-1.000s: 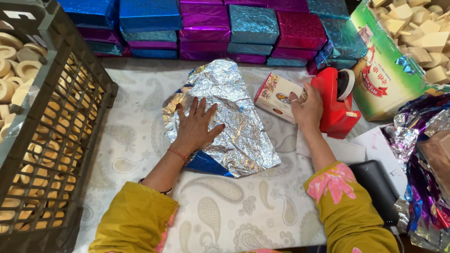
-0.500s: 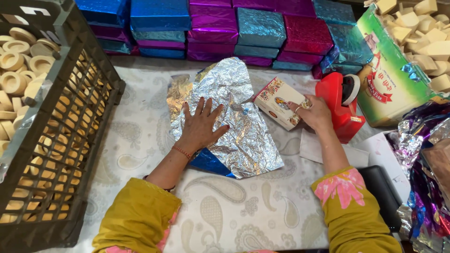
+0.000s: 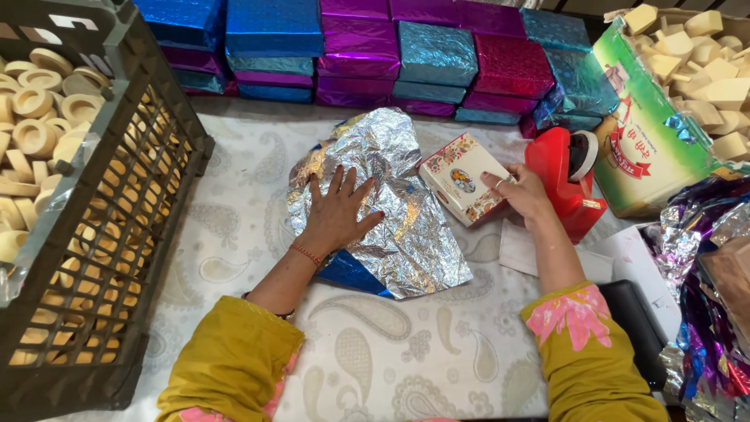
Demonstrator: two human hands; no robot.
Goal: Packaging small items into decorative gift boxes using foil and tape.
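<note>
Paisley-patterned cloth covers the surface (image 3: 234,234) where I sit at work, seen from the camera on my head; a wall of foil-wrapped boxes (image 3: 375,55) in blue, purple and teal is stacked along its far edge. At centre lies a crinkled sheet of silver foil (image 3: 398,211), blue on the underside that shows at its near corner; my left hand (image 3: 337,215) presses flat on it, fingers spread apart, gripping nothing. My right hand (image 3: 523,191) is closed around the near end of a small printed cardboard box (image 3: 461,178), which sits tilted at the foil's right edge, touching it; just beyond my knuckles stands a red tape dispenser (image 3: 566,187) with its roll on top. Left of the cloth, a dark plastic crate (image 3: 94,258) holds pale ring-shaped and round pieces (image 3: 35,117); at upper right, a green-and-white carton (image 3: 648,148) is filled with pale blocks (image 3: 703,62). Loose silver and purple foil sheets (image 3: 703,297) pile at the right edge, near my yellow sleeve with its pink cuff; white paper slips (image 3: 519,248) lie under my right forearm.
</note>
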